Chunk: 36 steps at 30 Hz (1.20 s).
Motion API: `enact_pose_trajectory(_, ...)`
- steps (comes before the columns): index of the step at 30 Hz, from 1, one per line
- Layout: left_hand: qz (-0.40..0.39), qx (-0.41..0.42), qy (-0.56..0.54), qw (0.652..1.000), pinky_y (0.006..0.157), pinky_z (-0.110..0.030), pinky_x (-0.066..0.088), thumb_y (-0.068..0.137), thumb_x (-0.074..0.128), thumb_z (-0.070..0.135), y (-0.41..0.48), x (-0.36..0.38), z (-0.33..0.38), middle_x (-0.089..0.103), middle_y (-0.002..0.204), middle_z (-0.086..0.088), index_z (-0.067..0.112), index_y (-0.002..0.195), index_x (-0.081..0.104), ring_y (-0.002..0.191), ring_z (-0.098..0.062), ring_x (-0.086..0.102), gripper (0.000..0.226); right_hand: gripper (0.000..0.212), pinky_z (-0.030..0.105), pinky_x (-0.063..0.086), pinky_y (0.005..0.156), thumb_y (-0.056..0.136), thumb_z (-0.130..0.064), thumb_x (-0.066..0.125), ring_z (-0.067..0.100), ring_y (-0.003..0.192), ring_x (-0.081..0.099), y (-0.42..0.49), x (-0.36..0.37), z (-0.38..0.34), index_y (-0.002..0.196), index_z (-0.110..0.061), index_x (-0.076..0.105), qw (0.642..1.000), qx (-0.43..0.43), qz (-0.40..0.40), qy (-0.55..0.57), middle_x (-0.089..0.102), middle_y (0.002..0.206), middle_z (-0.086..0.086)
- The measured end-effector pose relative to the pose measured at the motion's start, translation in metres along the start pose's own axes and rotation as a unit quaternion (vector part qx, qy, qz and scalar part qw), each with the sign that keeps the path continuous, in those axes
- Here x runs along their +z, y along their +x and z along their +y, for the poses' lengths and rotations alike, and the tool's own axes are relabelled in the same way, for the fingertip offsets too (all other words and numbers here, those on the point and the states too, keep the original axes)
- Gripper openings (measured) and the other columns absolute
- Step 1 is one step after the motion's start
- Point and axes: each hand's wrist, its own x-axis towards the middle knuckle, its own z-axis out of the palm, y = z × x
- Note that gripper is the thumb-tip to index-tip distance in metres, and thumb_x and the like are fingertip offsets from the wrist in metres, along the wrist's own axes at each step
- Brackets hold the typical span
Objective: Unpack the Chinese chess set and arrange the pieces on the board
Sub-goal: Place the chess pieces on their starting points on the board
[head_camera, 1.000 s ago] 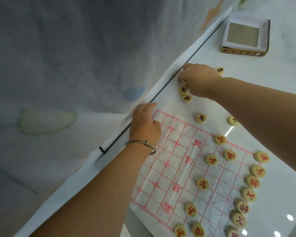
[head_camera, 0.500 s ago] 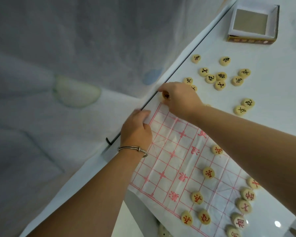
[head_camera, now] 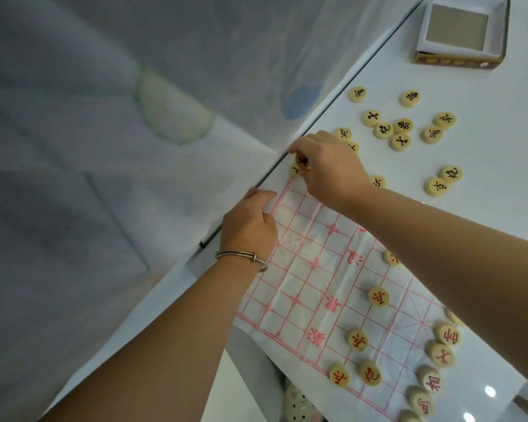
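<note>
Chess board point(head_camera: 305, 263), a thin paper sheet printed with a red grid, is spread on the white bench point(head_camera: 500, 226), with one long side lying along the bench's edge. At the board's far corner the right hand point(head_camera: 329, 169) is held, a black-lettered piece point(head_camera: 303, 161) pinched between its thumb and fingertips just above a second piece point(head_camera: 294, 171) that lies at that corner. The left hand point(head_camera: 250, 226), with a metal bracelet point(head_camera: 241, 256) at the wrist, is laid on the board's edge with the fingers bent down; whether the paper is pinched or only pressed cannot be told. Red-lettered pieces point(head_camera: 378, 296) are set on the board's near half. Loose black-lettered pieces point(head_camera: 401, 141) are scattered on the bench beyond the board's far end, and an open box point(head_camera: 461, 60) is seen farther beyond them.
</note>
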Motion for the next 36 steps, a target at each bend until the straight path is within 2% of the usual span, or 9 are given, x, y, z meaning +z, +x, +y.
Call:
enact_pose_trajectory(5, 0.028, -0.007, -0.003, 1.0, 0.092, -0.012, 0.033, 0.089, 0.042, -0.004, -0.011, -0.003, -0.008, 0.05, 0.129, -0.009, 0.012, 0.124, 0.06, 0.117, -0.02, 0.051, 0.042, 0.033, 0.038, 0.047, 0.08, 0.086, -0.017, 0.064, 0.026, 0.094, 0.057, -0.034, -0.003, -0.007, 0.117, -0.01, 0.056, 0.996, 0.07, -0.012, 0.055, 0.063, 0.106, 0.008)
enact_pose_trajectory(10, 0.092, -0.029, -0.041, 0.995, 0.081, 0.007, 0.027, 0.086, 0.041, -0.008, -0.043, -0.012, -0.023, 0.055, 0.122, -0.01, 0.011, 0.117, 0.064, 0.113, -0.017, 0.053, 0.043, 0.029, 0.028, 0.046, 0.084, 0.082, -0.015, 0.07, 0.021, 0.093, 0.059, -0.066, 0.005, -0.036, 0.109, -0.012, 0.064, 0.978, 0.139, -0.019, 0.156, 0.065, 0.107, 0.006)
enact_pose_trajectory(13, 0.127, -0.079, -0.051, 0.987, 0.075, 0.003, 0.033, 0.088, 0.042, -0.006, -0.066, -0.013, -0.04, 0.053, 0.123, -0.007, 0.014, 0.115, 0.065, 0.114, -0.016, 0.052, 0.04, 0.027, 0.026, 0.048, 0.084, 0.084, -0.013, 0.067, 0.017, 0.093, 0.059, -0.076, 0.014, -0.059, 0.111, -0.013, 0.063, 0.965, 0.159, -0.047, 0.203, 0.064, 0.108, 0.003)
enact_pose_trajectory(15, 0.143, -0.098, -0.055, 0.983, 0.071, 0.006, 0.033, 0.088, 0.043, -0.006, -0.08, -0.014, -0.054, 0.054, 0.122, -0.009, 0.012, 0.113, 0.066, 0.114, -0.018, 0.052, 0.038, 0.026, 0.028, 0.048, 0.087, 0.088, -0.011, 0.06, 0.019, 0.096, 0.059, -0.081, 0.021, -0.075, 0.114, -0.013, 0.061, 0.971, 0.12, -0.076, 0.193, 0.062, 0.11, 0.004)
enact_pose_trajectory(18, 0.15, -0.121, -0.048, 0.98, 0.083, 0.003, 0.029, 0.085, 0.044, -0.01, -0.098, -0.015, -0.074, 0.058, 0.12, -0.008, 0.012, 0.111, 0.066, 0.114, -0.018, 0.054, 0.04, 0.028, 0.033, 0.048, 0.088, 0.091, -0.007, 0.055, 0.024, 0.099, 0.058, -0.087, 0.031, -0.094, 0.119, -0.01, 0.059, 0.981, 0.044, -0.116, 0.15, 0.061, 0.111, 0.007)
enact_pose_trajectory(21, 0.131, -0.148, -0.035, 0.98, 0.086, -0.002, 0.027, 0.085, 0.043, -0.009, -0.112, -0.018, -0.085, 0.058, 0.121, -0.006, 0.014, 0.113, 0.065, 0.116, -0.017, 0.052, 0.043, 0.031, 0.038, 0.048, 0.089, 0.092, -0.012, 0.056, 0.026, 0.102, 0.058, -0.093, 0.036, -0.107, 0.123, -0.01, 0.054, 0.98, 0.015, -0.171, 0.104, 0.06, 0.114, 0.008)
enact_pose_trajectory(25, 0.113, -0.157, -0.031, 0.981, 0.085, -0.001, 0.025, 0.087, 0.042, -0.008, -0.12, -0.022, -0.089, 0.056, 0.124, -0.005, 0.015, 0.117, 0.063, 0.118, -0.017, 0.051, 0.044, 0.021, 0.04, 0.052, 0.078, 0.091, -0.015, 0.054, 0.025, 0.09, 0.058, -0.1, 0.048, -0.118, 0.111, -0.008, 0.056, 0.973, -0.05, -0.226, 0.021, 0.057, 0.103, 0.006)
enact_pose_trajectory(31, 0.097, -0.159, -0.04, 0.982, 0.086, -0.006, 0.028, 0.087, 0.042, -0.006, -0.116, -0.023, -0.092, 0.054, 0.126, -0.004, 0.019, 0.119, 0.062, 0.117, -0.016, 0.052, 0.045, 0.019, 0.031, 0.046, 0.067, 0.091, -0.02, 0.053, 0.019, 0.088, 0.048, -0.099, 0.061, -0.125, 0.103, -0.008, 0.06, 0.968, -0.09, -0.231, -0.028, 0.053, 0.096, 0.005)
enact_pose_trajectory(36, 0.089, -0.167, -0.048, 0.981, 0.087, -0.011, 0.032, 0.089, 0.042, -0.004, -0.113, -0.023, -0.094, 0.053, 0.127, -0.003, 0.02, 0.121, 0.06, 0.118, -0.015, 0.051, 0.044, 0.031, 0.029, 0.043, 0.072, 0.087, -0.03, 0.062, 0.019, 0.093, 0.048, -0.096, 0.069, -0.127, 0.111, -0.011, 0.058, 0.963, -0.126, -0.233, -0.052, 0.052, 0.1, 0.003)
